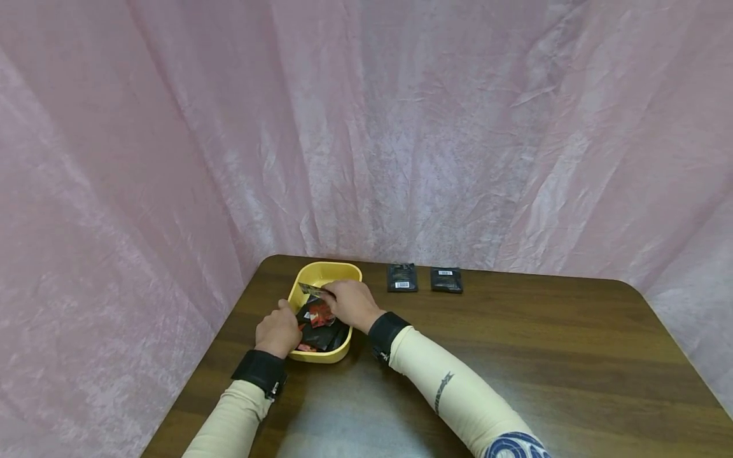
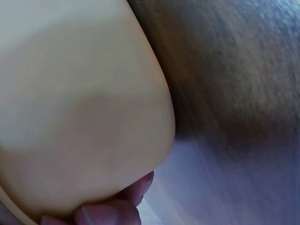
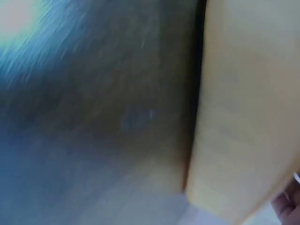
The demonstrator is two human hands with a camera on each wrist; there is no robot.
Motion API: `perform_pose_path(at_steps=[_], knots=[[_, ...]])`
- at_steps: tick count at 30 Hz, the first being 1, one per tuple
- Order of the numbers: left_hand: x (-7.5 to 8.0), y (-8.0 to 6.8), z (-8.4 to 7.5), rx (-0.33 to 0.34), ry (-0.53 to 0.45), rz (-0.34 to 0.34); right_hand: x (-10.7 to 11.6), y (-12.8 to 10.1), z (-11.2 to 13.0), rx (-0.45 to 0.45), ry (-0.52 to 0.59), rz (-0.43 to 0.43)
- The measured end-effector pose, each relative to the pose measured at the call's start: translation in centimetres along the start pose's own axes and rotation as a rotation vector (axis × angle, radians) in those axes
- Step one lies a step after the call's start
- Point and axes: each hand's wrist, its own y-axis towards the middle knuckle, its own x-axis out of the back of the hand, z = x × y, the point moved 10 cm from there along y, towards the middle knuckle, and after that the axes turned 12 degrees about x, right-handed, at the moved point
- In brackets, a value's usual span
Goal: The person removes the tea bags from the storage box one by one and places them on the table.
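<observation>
A small packet is being pinched by the fingers of the right hand over a yellow tub, its visible length being pointed left and slightly far from them. The tub's left rim is being gripped by the left hand. Right of the tub, nearer the right hand, two black packets are being supported by the tabletop.

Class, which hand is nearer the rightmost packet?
Right. The right hand, over the yellow tub, is left of the packet; the left hand, holding the tub, is farther left.
</observation>
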Motion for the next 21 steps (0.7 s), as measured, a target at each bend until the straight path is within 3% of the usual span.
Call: perform_pose_path(at_steps=[7, 11, 15, 21], knots=[[-0.2, 0.1, -0.1, 0.001, 0.005, 0.017, 5.7, -1.8, 0.2, 0.181, -0.057, -0.220], [-0.1, 0.3, -0.1, 0.001, 0.009, 0.018, 8.3, -3.9, 0.1, 0.267, -0.099, -0.300], [-0.1, 0.7, 0.1, 0.008, 0.016, 0.031, 10.3, -6.4, -1.3, 0.243, -0.114, -0.362], [-0.2, 0.9, 0.3, 0.018, 0.020, 0.047, 12.7, -10.6, -5.3, 0.120, -0.154, -0.401]])
